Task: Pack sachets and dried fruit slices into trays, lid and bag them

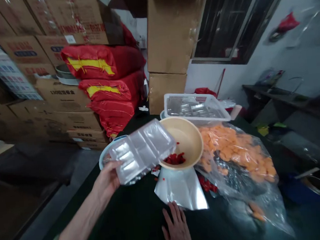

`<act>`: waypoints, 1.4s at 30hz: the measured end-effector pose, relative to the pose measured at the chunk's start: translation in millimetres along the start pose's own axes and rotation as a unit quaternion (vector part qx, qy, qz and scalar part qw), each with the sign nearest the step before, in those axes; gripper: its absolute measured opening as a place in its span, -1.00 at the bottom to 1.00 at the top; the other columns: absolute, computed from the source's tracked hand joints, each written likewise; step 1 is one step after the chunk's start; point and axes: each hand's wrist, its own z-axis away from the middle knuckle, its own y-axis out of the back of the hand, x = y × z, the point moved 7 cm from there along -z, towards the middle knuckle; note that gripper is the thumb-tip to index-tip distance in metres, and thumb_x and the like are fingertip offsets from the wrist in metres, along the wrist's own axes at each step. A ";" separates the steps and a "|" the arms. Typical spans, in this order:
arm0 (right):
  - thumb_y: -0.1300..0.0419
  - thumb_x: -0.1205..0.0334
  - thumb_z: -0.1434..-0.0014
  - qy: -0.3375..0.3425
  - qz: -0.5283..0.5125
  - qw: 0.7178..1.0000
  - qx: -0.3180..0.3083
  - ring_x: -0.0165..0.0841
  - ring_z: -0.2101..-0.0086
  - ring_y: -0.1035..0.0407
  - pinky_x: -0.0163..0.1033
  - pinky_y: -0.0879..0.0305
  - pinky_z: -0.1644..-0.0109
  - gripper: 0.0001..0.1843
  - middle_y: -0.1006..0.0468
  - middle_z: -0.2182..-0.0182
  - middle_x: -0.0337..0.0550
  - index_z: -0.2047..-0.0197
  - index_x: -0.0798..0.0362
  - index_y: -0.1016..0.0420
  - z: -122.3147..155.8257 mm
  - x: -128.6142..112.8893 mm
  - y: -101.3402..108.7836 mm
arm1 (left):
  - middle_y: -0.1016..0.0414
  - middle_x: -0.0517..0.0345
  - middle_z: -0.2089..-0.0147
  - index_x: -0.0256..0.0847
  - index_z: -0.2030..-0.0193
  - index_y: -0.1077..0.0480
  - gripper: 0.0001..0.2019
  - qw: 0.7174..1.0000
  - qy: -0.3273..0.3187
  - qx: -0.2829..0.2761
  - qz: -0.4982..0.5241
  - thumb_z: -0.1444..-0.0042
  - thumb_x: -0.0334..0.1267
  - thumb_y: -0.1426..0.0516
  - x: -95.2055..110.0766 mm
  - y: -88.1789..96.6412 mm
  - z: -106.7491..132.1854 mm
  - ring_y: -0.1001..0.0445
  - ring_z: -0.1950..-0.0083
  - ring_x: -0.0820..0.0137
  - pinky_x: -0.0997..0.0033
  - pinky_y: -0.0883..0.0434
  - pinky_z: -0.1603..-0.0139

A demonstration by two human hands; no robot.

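Observation:
My left hand (109, 179) grips one end of a clear plastic tray (143, 148) with moulded compartments. The tray is tilted in the air, its far end overlapping the rim of a cream plastic basin (191, 141). Small red pieces (174, 158) lie in the bottom of that basin. On the dark table, my right hand (176, 227) rests with fingers stretched out, its fingertips at the near edge of a shiny silver plastic sheet (181, 189). The sheet extends from under the basin. More red pieces (207, 184) lie right of the sheet.
A clear bag of orange pieces (235, 150) lies right of the basin. Behind stands a white basket (200, 107) holding clear plastic items. A pale blue basin (103, 154) is partly behind the tray. Red sacks (107, 61) and cardboard boxes (71, 101) are stacked at the back left.

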 end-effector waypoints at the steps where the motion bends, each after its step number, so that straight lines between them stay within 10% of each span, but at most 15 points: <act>1: -0.11 0.15 -0.11 -0.002 -0.037 0.999 -0.002 -0.04 -0.16 -0.13 0.08 -0.12 -0.15 -0.55 -0.26 -0.19 -0.03 -0.10 -0.06 -0.37 -1.8 -1.4 5.4 | -0.52 0.07 0.44 -0.23 0.38 -0.41 -0.76 0.999 0.039 0.002 0.007 0.31 -0.42 -0.13 -22.7 3.2 30.5 -0.47 0.47 0.29 0.25 -0.48 0.46; 6: -0.02 0.08 -0.17 -0.168 -0.342 0.923 0.046 -0.04 -0.09 -0.22 0.11 -0.14 -0.11 -0.63 -0.38 -0.05 0.14 0.05 0.08 -0.43 39.0 28.5 65.5 | -0.49 0.15 0.41 -0.18 0.30 -0.35 -0.64 0.998 0.025 -0.050 -0.024 0.37 -0.36 -0.22 -110.1 -20.2 144.3 -0.48 0.44 0.30 0.28 -0.46 0.39; 11: 0.10 -0.30 -0.11 -0.413 -0.731 0.540 0.067 -0.13 0.01 -0.34 0.05 -0.30 0.06 -0.35 -0.45 0.03 0.04 -0.11 -0.04 -0.17 133.9 82.2 157.1 | -0.40 0.15 0.19 -0.08 0.09 -0.20 -0.40 0.940 -0.231 -0.158 -0.194 0.35 -0.41 -0.28 -173.7 -85.4 217.9 -0.47 0.21 0.33 0.38 -0.42 0.21; 13: 0.08 -0.40 -0.03 -0.397 -0.778 0.473 0.112 -0.14 0.05 -0.38 0.05 -0.31 0.08 -0.28 -0.50 0.10 -0.01 -0.09 -0.08 -0.20 153.2 97.4 201.9 | -0.35 0.08 0.05 -0.03 0.00 -0.14 -0.33 0.877 -0.338 -0.224 -0.257 0.31 -0.47 -0.25 -207.4 -110.1 252.4 -0.43 0.07 0.26 0.30 -0.40 0.10; 18: -0.10 -0.41 0.13 -0.367 -0.746 0.516 0.205 -0.09 0.11 -0.39 0.01 -0.34 0.11 -0.27 -0.54 0.21 0.01 0.13 0.03 -0.43 201.4 129.7 264.0 | -0.33 0.06 -0.05 0.08 -0.02 -0.05 -0.29 0.688 -0.504 -0.446 -0.272 0.25 -0.59 -0.18 -289.0 -130.7 337.4 -0.30 -0.15 0.13 0.01 -0.23 -0.12; 21: -0.24 -0.31 0.21 -0.397 -0.706 0.542 0.225 -0.10 0.25 -0.43 -0.04 -0.37 0.24 -0.34 -0.55 0.35 0.01 0.22 0.10 -0.47 236.9 139.5 272.7 | -0.30 0.05 -0.10 0.10 0.01 -0.04 -0.33 0.657 -0.514 -0.493 -0.247 0.19 -0.55 -0.21 -312.0 -122.3 362.8 -0.26 -0.18 0.10 -0.03 -0.20 -0.14; 25: -0.33 -0.01 0.14 -0.429 -0.583 0.653 0.225 -0.36 0.50 -0.38 -0.28 -0.29 0.47 -0.56 -0.51 0.48 -0.16 0.26 0.12 -0.46 266.5 145.9 280.5 | -0.21 -0.07 -0.12 -0.03 -0.03 -0.09 -0.37 0.702 -0.325 -0.582 -0.250 0.18 -0.23 -0.30 -344.6 -126.5 373.2 -0.28 -0.12 0.10 0.07 -0.28 -0.05; 28: -0.35 0.10 0.16 -0.425 -0.510 0.729 0.168 -0.46 0.59 -0.32 -0.39 -0.17 0.58 -0.64 -0.48 0.56 -0.25 0.32 0.14 -0.46 270.5 148.1 277.3 | -0.32 0.12 0.23 -0.10 0.12 -0.15 -0.61 0.779 -0.159 -0.550 -0.256 0.04 -0.11 -0.20 -369.4 -135.1 365.0 -0.37 0.26 0.39 0.37 -0.36 0.26; 34: -0.37 0.14 0.21 -0.387 -0.559 0.719 0.144 -0.47 0.63 -0.32 -0.37 -0.19 0.57 -0.68 -0.46 0.63 -0.29 0.46 0.14 -0.39 271.0 154.5 268.0 | -0.18 0.30 0.39 -0.11 0.18 -0.14 -0.47 0.841 -0.051 -0.481 -0.241 0.29 -0.25 -0.32 -385.0 -146.7 355.0 -0.23 0.47 0.55 0.54 -0.26 0.52; 42: -0.41 0.23 0.30 -0.335 -0.574 0.732 0.150 -0.49 0.65 -0.30 -0.38 -0.20 0.58 -0.67 -0.45 0.66 -0.28 0.52 0.16 -0.35 260.2 147.2 267.7 | -0.18 0.34 0.41 -0.11 0.13 -0.08 -0.37 0.855 -0.010 -0.469 -0.221 0.33 -0.28 -0.33 -382.3 -135.2 345.9 -0.25 0.52 0.56 0.57 -0.25 0.61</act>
